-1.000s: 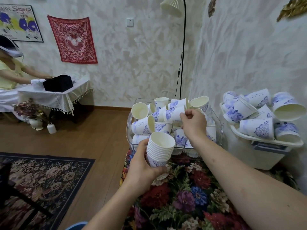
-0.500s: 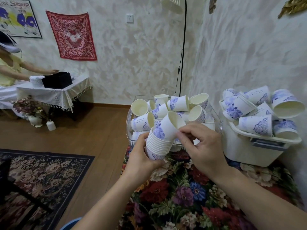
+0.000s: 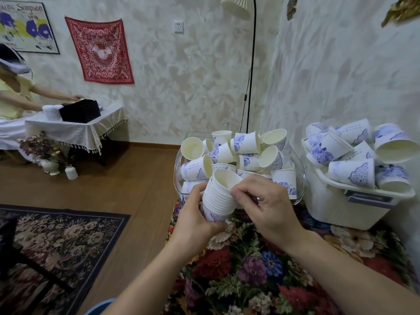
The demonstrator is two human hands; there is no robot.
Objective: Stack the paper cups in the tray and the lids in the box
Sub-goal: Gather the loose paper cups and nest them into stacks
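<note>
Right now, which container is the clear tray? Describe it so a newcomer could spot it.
Start at the floral tablecloth. Two containers heaped with loose paper cups stand at its far edge. The clear tray is the see-through one directly beyond the hands, left of the opaque white bin.

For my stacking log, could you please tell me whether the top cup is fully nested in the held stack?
Nested: the top cup sits inside the stack, rim just above the others.
</note>
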